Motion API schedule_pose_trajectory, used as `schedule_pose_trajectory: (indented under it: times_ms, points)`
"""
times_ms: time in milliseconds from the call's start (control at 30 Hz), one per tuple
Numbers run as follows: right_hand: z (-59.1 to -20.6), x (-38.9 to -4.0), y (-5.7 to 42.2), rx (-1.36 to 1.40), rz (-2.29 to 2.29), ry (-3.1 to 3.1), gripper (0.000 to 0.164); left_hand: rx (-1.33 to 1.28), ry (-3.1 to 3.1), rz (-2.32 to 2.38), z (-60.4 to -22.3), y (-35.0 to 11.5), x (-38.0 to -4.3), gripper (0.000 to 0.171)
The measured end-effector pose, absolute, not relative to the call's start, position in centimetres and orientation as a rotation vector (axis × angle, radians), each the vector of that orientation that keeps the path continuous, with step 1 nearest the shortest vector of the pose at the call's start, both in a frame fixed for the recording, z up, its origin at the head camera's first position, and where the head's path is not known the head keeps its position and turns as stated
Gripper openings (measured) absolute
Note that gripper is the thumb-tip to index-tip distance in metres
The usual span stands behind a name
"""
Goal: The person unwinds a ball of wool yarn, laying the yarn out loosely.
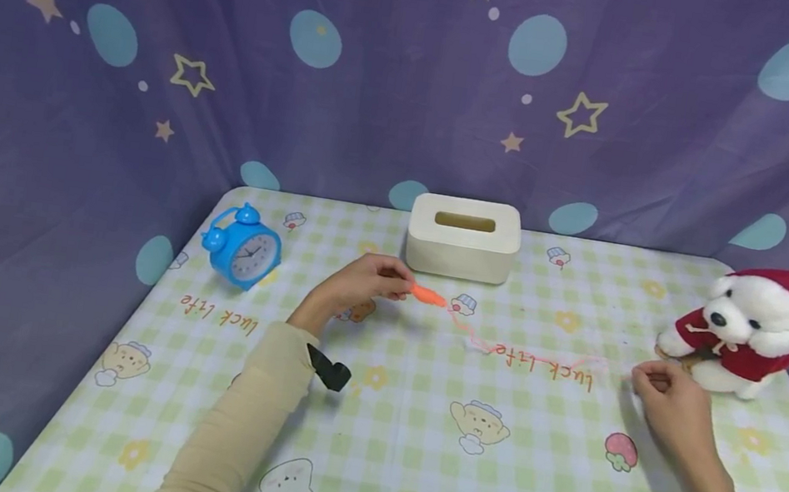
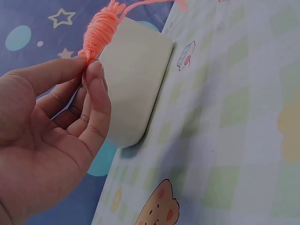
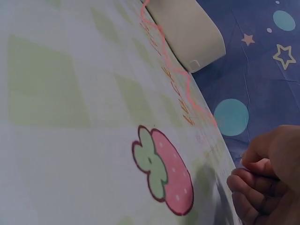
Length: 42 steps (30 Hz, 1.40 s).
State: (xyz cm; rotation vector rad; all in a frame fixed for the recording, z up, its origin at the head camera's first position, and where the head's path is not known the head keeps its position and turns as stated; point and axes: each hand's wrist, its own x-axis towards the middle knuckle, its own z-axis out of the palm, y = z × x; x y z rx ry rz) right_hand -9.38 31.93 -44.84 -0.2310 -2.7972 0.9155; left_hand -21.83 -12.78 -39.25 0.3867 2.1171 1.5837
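Observation:
Thumb and fingertips of my left hand (image 1: 367, 280) pinch one end of a small wound bundle of orange yarn (image 1: 429, 295), held above the tablecloth. In the left wrist view the tight wraps of the bundle (image 2: 101, 33) show, with a strand leading away from its far end. That loose strand (image 3: 164, 47) runs wavily towards my right hand (image 1: 670, 407) and turns faint and blurred near its end. The right hand's fingers are curled, thumb close to the index finger. Whether they hold the strand's tip cannot be made out.
A cream tissue box (image 1: 462, 251) stands at the back middle. On the left is a blue alarm clock (image 1: 242, 250). A white plush dog (image 1: 746, 329) in red hat and clothes sits right, just beyond my right hand. The checked tablecloth (image 1: 327, 455) has printed figures and lettering.

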Motion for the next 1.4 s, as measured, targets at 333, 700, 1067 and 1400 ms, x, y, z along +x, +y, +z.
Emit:
schedule_pose_trajectory:
  times_ms: [333,700,1067,1400]
  points:
    - [-44.0,-10.5,29.9,-0.123,0.983,-2.764,0.027,0.36,2.096,1.579,-39.1,-12.4,-21.7,0.014]
    - [-42.2,-13.6,22.5,0.206,1.179,-2.634,0.026,0.365,2.11,1.576,-38.6,-12.2,-21.4,0.016]
    - [-43.0,-15.6,16.5,0.409,1.48,-2.596,0.031,0.366,2.116,1.587,-38.3,-11.8,-21.4,0.015]
    - [-44.3,-16.6,13.4,0.489,1.67,-2.534,0.027,0.333,2.107,1.615,-38.0,-11.8,-21.3,0.018]
